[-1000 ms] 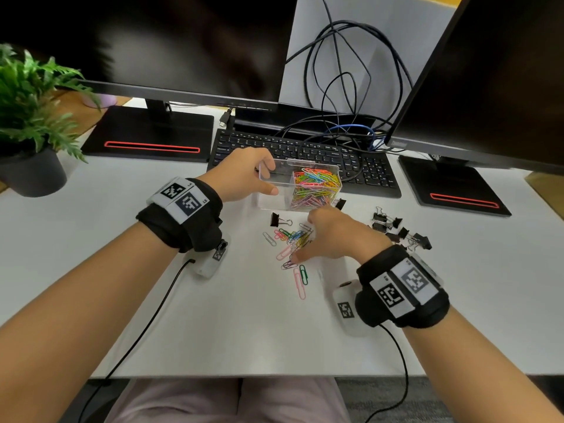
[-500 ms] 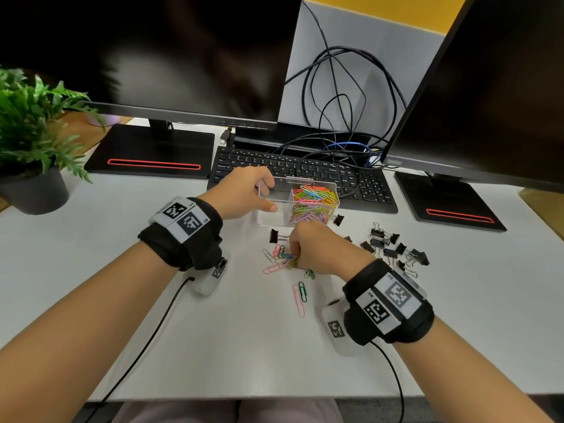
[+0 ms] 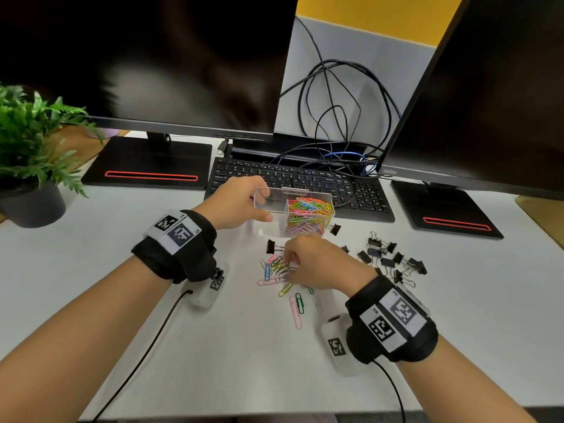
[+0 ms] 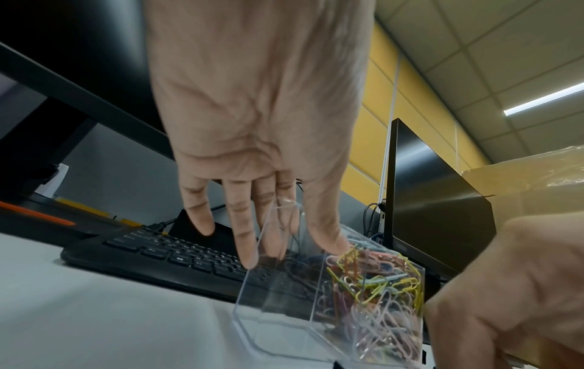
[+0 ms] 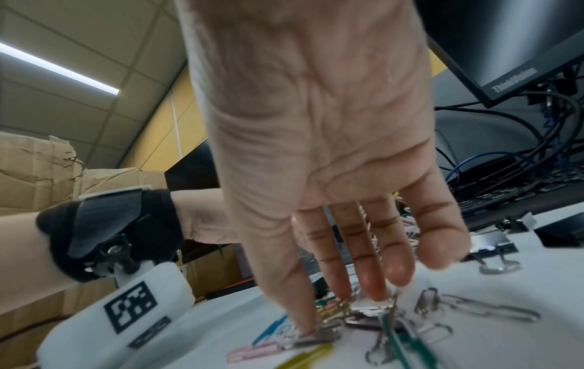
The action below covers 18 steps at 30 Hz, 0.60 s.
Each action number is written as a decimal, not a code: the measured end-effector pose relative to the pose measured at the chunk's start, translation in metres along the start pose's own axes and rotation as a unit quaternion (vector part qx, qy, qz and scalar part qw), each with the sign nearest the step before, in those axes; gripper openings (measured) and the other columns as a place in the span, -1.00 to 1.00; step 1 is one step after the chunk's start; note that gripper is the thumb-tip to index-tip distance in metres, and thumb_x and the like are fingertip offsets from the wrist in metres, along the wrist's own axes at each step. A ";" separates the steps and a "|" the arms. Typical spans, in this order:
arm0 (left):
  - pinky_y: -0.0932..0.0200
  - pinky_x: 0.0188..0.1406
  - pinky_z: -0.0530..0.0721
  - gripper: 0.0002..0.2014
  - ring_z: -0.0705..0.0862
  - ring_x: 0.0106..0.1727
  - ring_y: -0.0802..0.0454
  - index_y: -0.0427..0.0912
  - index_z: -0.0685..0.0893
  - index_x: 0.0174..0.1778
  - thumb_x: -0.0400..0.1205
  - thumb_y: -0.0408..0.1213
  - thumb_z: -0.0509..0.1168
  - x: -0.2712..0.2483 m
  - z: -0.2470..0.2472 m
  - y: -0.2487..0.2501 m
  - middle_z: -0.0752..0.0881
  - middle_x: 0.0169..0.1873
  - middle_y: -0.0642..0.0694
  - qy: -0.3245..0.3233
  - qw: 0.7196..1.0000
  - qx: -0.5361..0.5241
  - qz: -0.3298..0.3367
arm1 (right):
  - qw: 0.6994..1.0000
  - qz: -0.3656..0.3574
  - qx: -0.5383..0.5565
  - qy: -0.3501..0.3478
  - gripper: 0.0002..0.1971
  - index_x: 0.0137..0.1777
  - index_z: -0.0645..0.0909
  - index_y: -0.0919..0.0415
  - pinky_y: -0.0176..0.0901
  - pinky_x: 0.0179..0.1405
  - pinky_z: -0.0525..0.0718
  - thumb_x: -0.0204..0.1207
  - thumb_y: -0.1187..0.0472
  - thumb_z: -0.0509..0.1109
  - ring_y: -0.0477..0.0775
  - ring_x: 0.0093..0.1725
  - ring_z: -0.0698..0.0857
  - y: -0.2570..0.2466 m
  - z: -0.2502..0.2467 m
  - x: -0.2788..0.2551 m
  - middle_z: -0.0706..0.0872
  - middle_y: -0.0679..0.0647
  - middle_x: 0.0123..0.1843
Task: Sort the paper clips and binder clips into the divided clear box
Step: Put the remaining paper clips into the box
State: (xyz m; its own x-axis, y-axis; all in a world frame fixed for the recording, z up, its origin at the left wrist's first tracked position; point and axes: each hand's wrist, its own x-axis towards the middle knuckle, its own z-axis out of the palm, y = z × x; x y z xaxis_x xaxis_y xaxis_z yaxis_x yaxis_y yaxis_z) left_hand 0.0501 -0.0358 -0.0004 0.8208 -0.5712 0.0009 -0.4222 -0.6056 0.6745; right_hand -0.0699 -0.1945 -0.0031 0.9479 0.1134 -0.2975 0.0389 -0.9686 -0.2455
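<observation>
The divided clear box (image 3: pixel 266 221) stands in front of the keyboard. Its right compartment is packed with coloured paper clips (image 3: pixel 308 213); the left one shows nothing inside. My left hand (image 3: pixel 265 206) grips the box's left end, thumb on the near wall, fingers over the far rim (image 4: pixel 286 202). My right hand (image 3: pixel 288 267) reaches down on a bunch of loose paper clips (image 3: pixel 273 271) on the table, thumb and fingertips (image 5: pixel 374 287) pinching them together. More paper clips (image 3: pixel 297 306) lie nearer me. Black binder clips (image 3: pixel 386 257) are scattered to the right, and one (image 3: pixel 271 246) lies beside the box.
A black keyboard (image 3: pixel 305 181) lies right behind the box, under tangled cables (image 3: pixel 332 117). Two dark monitors on black bases (image 3: pixel 146 166) flank it. A potted plant (image 3: pixel 27 154) stands far left. Wrist cables trail toward the table's front edge.
My right hand has slid a little left and closed its fingers over the loose clips, bunching them. The left hand has kept its hold on the box. My view has tilted upward.
</observation>
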 end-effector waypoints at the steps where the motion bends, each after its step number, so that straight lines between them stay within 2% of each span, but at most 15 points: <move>1: -0.14 0.15 0.69 -0.58 0.71 0.02 -0.08 -0.06 0.62 0.17 0.44 -0.15 0.58 0.000 0.000 0.000 0.72 -0.01 0.00 0.000 1.000 0.000 0.000 | 1.000 -0.001 0.002 -0.003 -0.71 0.09 0.60 0.09 -0.11 -0.17 0.53 0.40 0.07 0.50 0.10 -0.02 0.60 -0.001 0.000 0.000 0.60 0.00 0.00; 4: -0.14 0.14 0.70 -0.58 0.71 0.00 -0.09 -0.07 0.62 0.17 0.45 -0.15 0.58 0.001 -0.002 0.000 0.72 0.00 -0.02 0.002 1.000 0.001 -0.001 | 1.000 -0.002 0.001 -0.027 -0.47 0.21 0.54 0.07 -0.05 -0.10 0.56 0.29 -0.06 0.59 0.09 0.04 0.57 -0.003 0.000 -0.003 0.53 -0.01 0.07; 6: -0.14 0.12 0.70 -0.57 0.71 -0.01 -0.09 -0.07 0.62 0.18 0.45 -0.15 0.58 0.002 -0.003 0.000 0.72 0.00 -0.02 0.001 1.000 0.004 -0.004 | 0.999 0.004 0.002 -0.043 -0.42 0.22 0.52 0.09 0.00 -0.03 0.61 0.25 -0.04 0.62 0.12 0.07 0.57 -0.003 -0.001 -0.003 0.52 0.02 0.12; 9: -0.13 0.12 0.71 -0.57 0.71 -0.02 -0.07 -0.06 0.62 0.18 0.45 -0.14 0.57 0.002 -0.003 0.000 0.72 0.00 0.01 0.001 1.000 0.010 -0.005 | 0.999 0.004 0.006 -0.033 -0.56 0.10 0.57 0.14 -0.03 -0.07 0.62 0.27 0.09 0.63 0.15 0.04 0.60 -0.003 0.000 0.000 0.56 0.05 0.09; 12: -0.12 0.12 0.71 -0.57 0.71 0.00 -0.09 -0.08 0.62 0.18 0.44 -0.15 0.58 0.001 -0.002 0.000 0.73 -0.01 0.01 0.004 1.000 0.004 -0.002 | 1.000 -0.004 -0.002 -0.013 -0.66 0.08 0.62 0.18 -0.09 -0.12 0.60 0.34 0.20 0.58 0.17 0.01 0.64 -0.003 0.000 0.004 0.63 0.09 0.05; 18: -0.05 0.08 0.71 -0.57 0.70 -0.03 -0.05 -0.07 0.60 0.20 0.46 -0.14 0.56 0.002 -0.004 0.000 0.72 0.02 -0.01 0.009 1.000 0.011 -0.006 | 1.000 -0.020 -0.010 0.017 -0.84 -0.01 0.68 0.23 -0.04 -0.10 0.65 0.43 0.38 0.43 0.22 -0.02 0.66 -0.001 0.003 0.005 0.67 0.17 0.04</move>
State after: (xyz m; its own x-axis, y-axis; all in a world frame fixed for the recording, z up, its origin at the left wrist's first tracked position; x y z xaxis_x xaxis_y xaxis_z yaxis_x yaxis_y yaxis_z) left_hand 0.0530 -0.0350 0.0023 0.8325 -0.5540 0.0058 -0.4202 -0.6246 0.6583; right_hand -0.0658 -0.1926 -0.0068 0.9558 0.1444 -0.2560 0.0826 -0.9678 -0.2376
